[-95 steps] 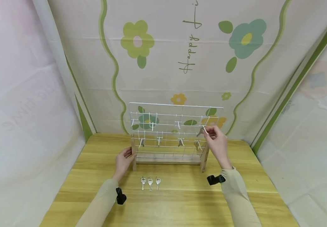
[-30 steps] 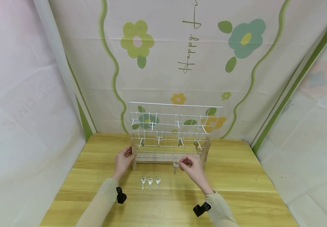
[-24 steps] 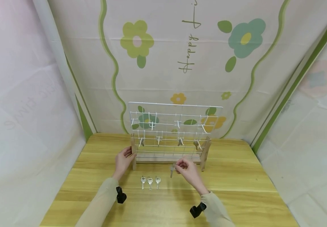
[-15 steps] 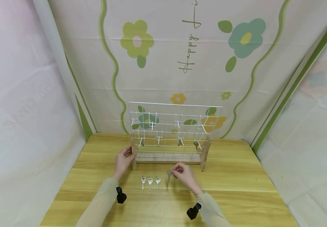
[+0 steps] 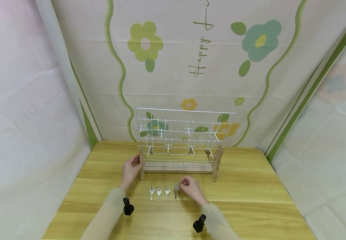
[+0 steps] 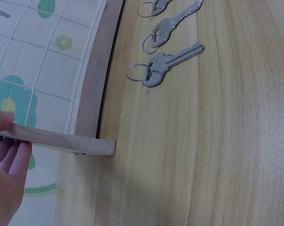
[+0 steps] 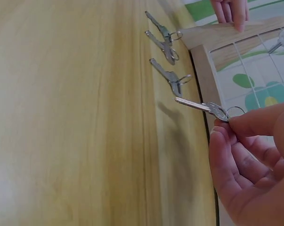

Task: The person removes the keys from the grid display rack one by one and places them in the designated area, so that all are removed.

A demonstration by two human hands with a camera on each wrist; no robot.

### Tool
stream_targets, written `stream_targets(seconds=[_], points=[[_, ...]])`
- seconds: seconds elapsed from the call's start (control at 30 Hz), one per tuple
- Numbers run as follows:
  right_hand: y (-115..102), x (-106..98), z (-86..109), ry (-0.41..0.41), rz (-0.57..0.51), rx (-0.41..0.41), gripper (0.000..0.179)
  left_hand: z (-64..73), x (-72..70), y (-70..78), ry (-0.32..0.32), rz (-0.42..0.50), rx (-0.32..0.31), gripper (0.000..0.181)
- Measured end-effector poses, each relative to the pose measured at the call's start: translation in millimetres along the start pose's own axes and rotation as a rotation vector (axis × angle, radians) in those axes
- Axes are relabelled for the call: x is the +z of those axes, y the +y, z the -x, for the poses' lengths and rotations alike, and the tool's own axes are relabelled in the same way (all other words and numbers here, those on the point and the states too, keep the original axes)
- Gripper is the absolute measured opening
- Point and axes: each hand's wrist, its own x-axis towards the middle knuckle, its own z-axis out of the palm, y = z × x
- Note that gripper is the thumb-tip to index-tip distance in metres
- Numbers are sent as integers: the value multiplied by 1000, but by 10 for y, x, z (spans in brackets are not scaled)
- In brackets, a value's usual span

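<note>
Right hand (image 5: 191,188) has come down from the upper-right hook (image 5: 216,136) to the table row, bringing a flat key (image 5: 176,188) with it; that hook is now bare. Left hand (image 5: 130,169) looks unmoved.

Left to right: left hand is clamped on the rack's left wooden upright (image 5: 141,172), thumb one side, fingers the other; probably steadying it. Next, three silver keys (image 5: 159,191) lie side by side on the wood-grain tabletop (image 5: 254,190), each with a split ring, just in front of the rack.

Behind them, the white wire grid rack (image 5: 186,111): all four upper hooks bare, keys (image 5: 207,153) hanging on the lower ones, four by my count, second one hard to make out.

Far right, thumb and index are together on the fourth key's ring end, just beside the row. Seems clear of the wood; contact unconfirmed.

Progress call: upper row stripped, three down, one in hand. Left: that key's release, plus the lower row if it's included.
</note>
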Motion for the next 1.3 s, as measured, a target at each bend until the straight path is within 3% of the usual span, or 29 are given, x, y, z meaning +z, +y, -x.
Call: stream_targets(seconds=[0.57, 1.3], points=[[84, 142, -40, -5, 57, 61, 7, 18, -5, 26, -4, -2, 0, 51], [44, 133, 6, -14, 128, 13, 6, 15, 4, 23, 11, -10, -3, 49]])
